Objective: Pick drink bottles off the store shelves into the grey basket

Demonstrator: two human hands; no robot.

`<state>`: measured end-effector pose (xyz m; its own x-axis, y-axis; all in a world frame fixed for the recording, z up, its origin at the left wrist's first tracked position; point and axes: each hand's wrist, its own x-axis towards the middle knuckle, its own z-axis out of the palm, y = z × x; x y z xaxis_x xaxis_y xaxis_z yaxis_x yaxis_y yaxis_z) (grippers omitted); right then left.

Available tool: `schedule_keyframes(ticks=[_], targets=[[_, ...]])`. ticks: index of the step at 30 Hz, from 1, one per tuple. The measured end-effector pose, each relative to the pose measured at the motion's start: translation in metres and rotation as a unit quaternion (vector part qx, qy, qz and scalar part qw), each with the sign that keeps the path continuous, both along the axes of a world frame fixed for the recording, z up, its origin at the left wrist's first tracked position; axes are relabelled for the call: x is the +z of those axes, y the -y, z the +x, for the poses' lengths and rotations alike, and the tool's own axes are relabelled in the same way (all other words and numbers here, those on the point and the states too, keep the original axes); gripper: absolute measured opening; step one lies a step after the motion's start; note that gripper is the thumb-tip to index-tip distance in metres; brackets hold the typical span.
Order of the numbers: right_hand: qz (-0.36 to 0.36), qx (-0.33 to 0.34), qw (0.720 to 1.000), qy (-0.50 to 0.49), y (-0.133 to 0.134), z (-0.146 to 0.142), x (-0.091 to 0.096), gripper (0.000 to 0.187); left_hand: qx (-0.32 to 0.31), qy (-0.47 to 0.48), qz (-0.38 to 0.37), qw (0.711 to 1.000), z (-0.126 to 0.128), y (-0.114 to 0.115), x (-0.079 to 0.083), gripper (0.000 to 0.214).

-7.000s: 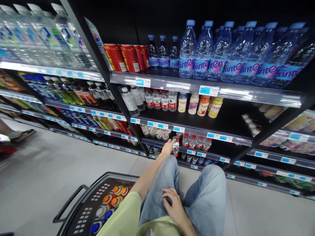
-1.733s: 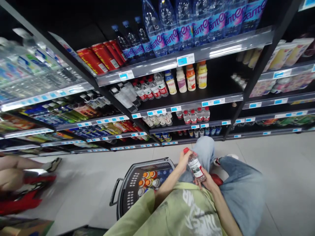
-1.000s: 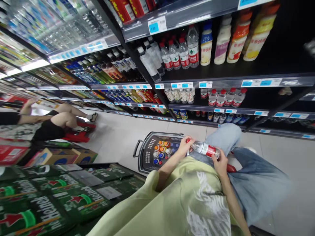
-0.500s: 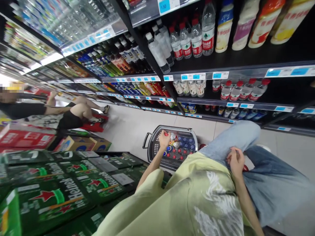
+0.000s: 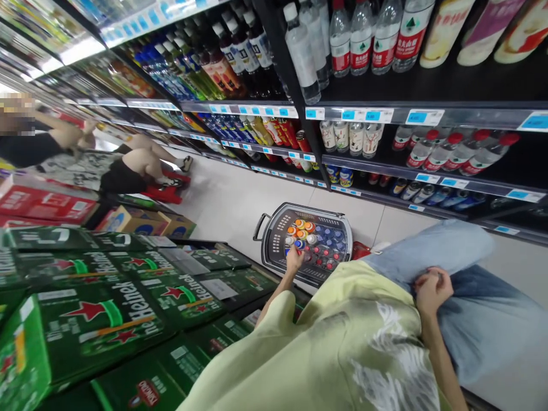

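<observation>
A dark shopping basket (image 5: 274,220) stands on the floor in front of my knees, packed with upright bottles (image 5: 321,248) showing orange, blue and red caps. My left hand (image 5: 294,260) reaches into its near side with the fingers curled down onto the bottle tops; what they grip is hidden. My right hand (image 5: 431,285) rests on my jeans-covered knee in a loose fist and holds nothing. Small red-capped water bottles (image 5: 445,153) stand on a low shelf ahead.
Black shelves (image 5: 377,114) of drinks run along the aisle ahead. Green beer cases (image 5: 107,308) are stacked close on my left, with cardboard boxes (image 5: 137,220) beyond. Another person (image 5: 120,171) crouches on the floor farther down the aisle. Pale floor tiles (image 5: 231,200) lie between.
The water bottle, held in both hands a second ago, went into the basket with my left hand. That hand has since shifted to the basket's near side. My right hand settled on my knee.
</observation>
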<state>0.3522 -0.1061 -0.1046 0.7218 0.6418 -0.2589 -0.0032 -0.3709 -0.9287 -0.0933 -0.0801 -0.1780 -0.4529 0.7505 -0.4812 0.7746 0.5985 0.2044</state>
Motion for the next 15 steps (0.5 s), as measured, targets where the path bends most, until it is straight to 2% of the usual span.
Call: schedule_keyframes(ticks=[8, 12, 15], targets=[[-0.013, 0.012, 0.998, 0.057, -0.001, -0.003, 0.004, 0.038, -0.005, 0.098, -0.047, 0.994, 0.055, 0.016, -0.052, 0.022], [-0.015, 0.011, 0.997, 0.070, -0.002, -0.004, 0.004, 0.041, 0.007, 0.132, -0.041, 0.990, 0.083, 0.014, -0.067, 0.022], [-0.017, 0.013, 0.997, 0.070, 0.000, -0.003, 0.002, 0.042, 0.015, 0.151, -0.029, 0.988, 0.098, 0.002, -0.075, 0.018]])
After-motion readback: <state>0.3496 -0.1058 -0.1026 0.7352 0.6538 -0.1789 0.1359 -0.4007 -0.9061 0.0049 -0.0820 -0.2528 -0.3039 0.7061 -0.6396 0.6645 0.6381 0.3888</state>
